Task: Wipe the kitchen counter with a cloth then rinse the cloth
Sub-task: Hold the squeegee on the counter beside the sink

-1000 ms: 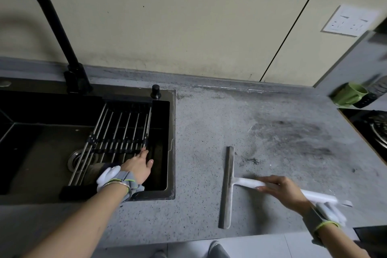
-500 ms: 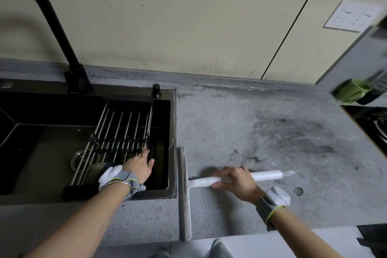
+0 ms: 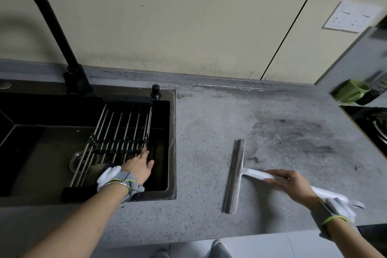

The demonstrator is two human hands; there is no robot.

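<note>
My right hand (image 3: 293, 185) grips the white handle of a squeegee (image 3: 234, 176), whose long grey blade lies flat on the grey speckled counter (image 3: 209, 132), right of the sink. Dark smudges (image 3: 297, 134) mark the counter beyond the blade. My left hand (image 3: 139, 166) rests with straight fingers on the metal roll-up rack (image 3: 119, 138) that spans the black sink (image 3: 52, 144). A dull cloth-like lump (image 3: 94, 172) lies under the rack near the drain; I cannot tell what it is.
A black curved tap (image 3: 52, 25) rises behind the sink, with a small black knob (image 3: 156, 90) at the sink's back right corner. A green mug (image 3: 354, 90) stands at the far right by a stove (image 3: 377, 125). A wall socket (image 3: 351, 16) is above it.
My right hand pushed the squeegee left to the sink's edge, then pulled it back right onto the middle of the counter. My left hand stayed on the rack.
</note>
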